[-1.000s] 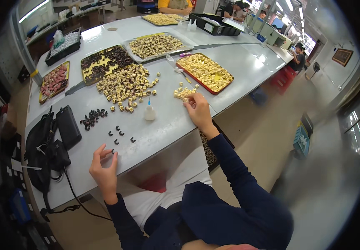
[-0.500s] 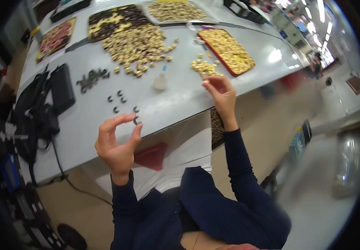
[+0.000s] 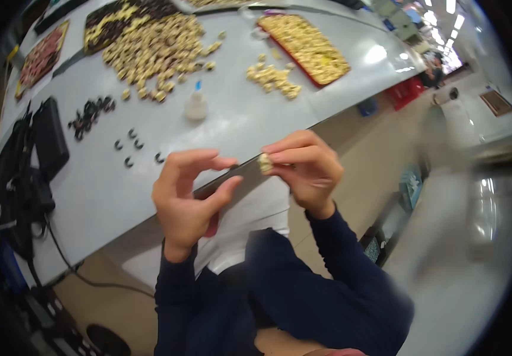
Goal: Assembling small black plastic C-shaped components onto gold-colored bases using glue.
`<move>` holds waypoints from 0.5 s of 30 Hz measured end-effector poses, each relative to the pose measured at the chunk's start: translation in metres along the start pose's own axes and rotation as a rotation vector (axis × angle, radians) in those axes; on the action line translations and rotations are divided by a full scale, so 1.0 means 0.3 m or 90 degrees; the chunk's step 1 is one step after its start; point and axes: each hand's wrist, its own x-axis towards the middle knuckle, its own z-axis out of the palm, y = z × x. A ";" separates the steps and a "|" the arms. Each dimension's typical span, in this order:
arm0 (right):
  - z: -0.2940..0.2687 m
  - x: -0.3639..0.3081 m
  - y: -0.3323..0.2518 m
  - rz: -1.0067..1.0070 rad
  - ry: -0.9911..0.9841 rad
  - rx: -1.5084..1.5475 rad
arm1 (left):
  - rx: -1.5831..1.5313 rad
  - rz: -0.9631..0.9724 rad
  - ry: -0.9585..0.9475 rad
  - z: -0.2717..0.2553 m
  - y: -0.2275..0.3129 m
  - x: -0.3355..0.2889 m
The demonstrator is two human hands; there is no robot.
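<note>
My left hand (image 3: 188,196) is raised at the table's front edge, thumb and index finger curved around a small dark C-shaped piece (image 3: 233,168), hard to see against the dark edge. Facing it, my right hand (image 3: 309,169) pinches a small pale-yellow block (image 3: 265,163) between thumb and fingers. The held parts are close but apart. Several black C-shaped pieces (image 3: 139,143) lie spaced out on the table beyond my left hand. Behind them sits a heap of similar black pieces (image 3: 91,114). Loose pale-yellow blocks (image 3: 274,79) lie beyond my right hand.
A squeeze bottle (image 3: 196,107) with a blue tip stands mid-table. Farther back are a large pile of yellowish blocks (image 3: 155,53) and a red tray (image 3: 321,82) full of pale pieces. A black box-shaped device (image 3: 51,133) with cables lies left. A red crate (image 3: 406,92) stands beyond the table.
My right hand has come back from the loose blocks toward my left hand, carrying a yellow block. My left hand has shifted slightly right; the whole view has moved too.
</note>
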 end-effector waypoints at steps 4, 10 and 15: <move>-0.001 -0.006 0.012 -0.032 -0.024 -0.013 | -0.012 -0.016 -0.043 0.001 0.005 0.004; 0.015 -0.013 0.033 -0.078 -0.071 -0.023 | -0.013 -0.012 -0.062 -0.004 -0.027 -0.006; 0.013 -0.009 0.045 -0.116 -0.097 -0.042 | -0.048 -0.007 -0.064 -0.003 -0.051 -0.004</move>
